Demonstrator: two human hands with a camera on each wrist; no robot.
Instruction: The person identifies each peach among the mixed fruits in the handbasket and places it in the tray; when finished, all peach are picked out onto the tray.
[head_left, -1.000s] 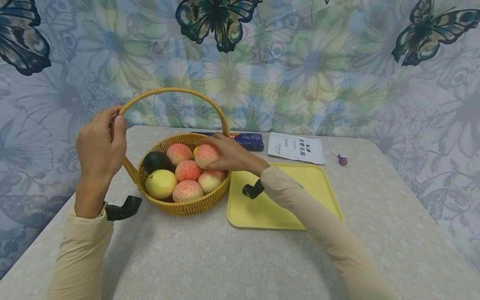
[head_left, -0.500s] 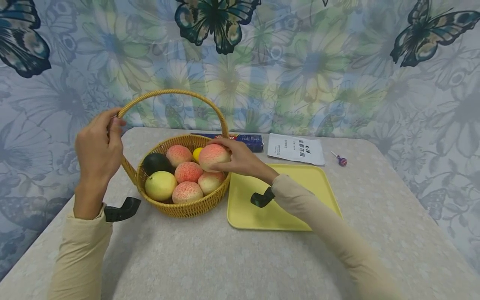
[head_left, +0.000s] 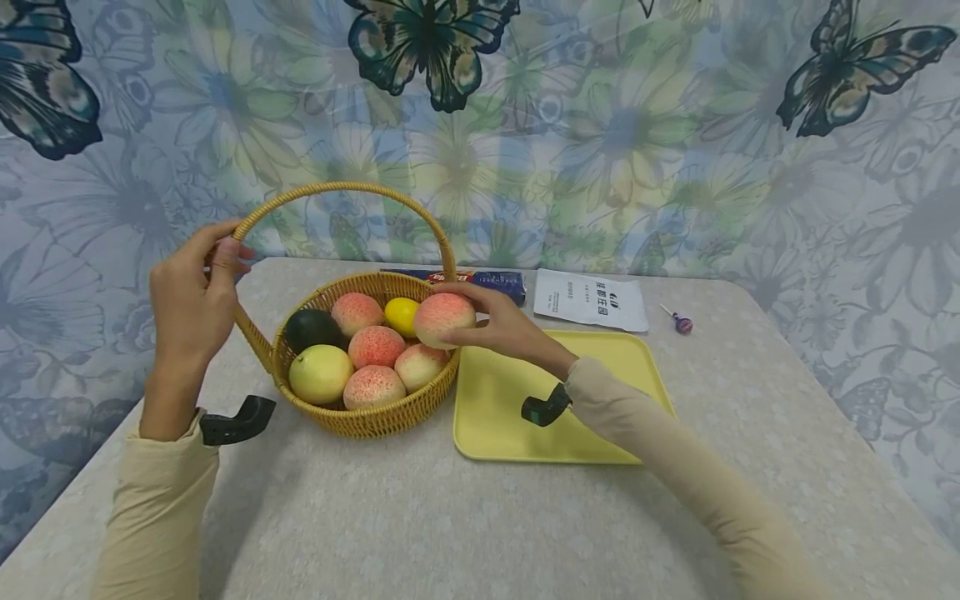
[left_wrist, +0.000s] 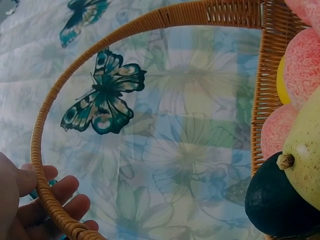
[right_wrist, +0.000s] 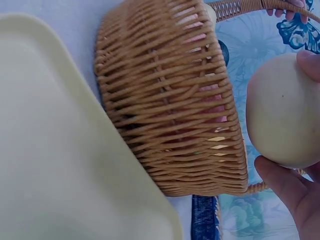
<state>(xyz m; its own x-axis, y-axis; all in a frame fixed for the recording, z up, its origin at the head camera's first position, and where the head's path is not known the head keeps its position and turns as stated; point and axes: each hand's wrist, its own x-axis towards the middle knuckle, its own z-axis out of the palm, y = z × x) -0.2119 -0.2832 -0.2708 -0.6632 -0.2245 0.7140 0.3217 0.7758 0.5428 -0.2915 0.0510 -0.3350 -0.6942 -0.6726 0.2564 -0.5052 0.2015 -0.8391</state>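
Observation:
In the head view a wicker basket (head_left: 365, 423) stands at the left, with several peaches, a yellow-green round fruit (head_left: 321, 374), a dark green fruit (head_left: 312, 330) and a lemon (head_left: 402, 317) inside. My left hand (head_left: 193, 304) grips the left side of its arched handle (head_left: 337, 187); the left wrist view has the fingers (left_wrist: 64, 189) passing behind the handle. My right hand (head_left: 510, 325) holds a pink-and-cream peach (head_left: 444, 319) between thumb and fingers, at the basket's right rim. From the right wrist, the peach (right_wrist: 280, 111) shows its pale underside, above the rim.
A yellow tray (head_left: 487, 417) lies right of the basket, partly under my right forearm. Behind are a blue package (head_left: 501, 285) and a white packet with printed text (head_left: 590, 300). A lollipop (head_left: 682, 322) lies farther right. A butterfly-patterned cloth (head_left: 600, 150) hangs behind the table.
My right hand has carried the peach rightward, from over the other fruit to the right rim, uncovering the lemon. The left hand stays on the handle, its fingers shifting slightly.

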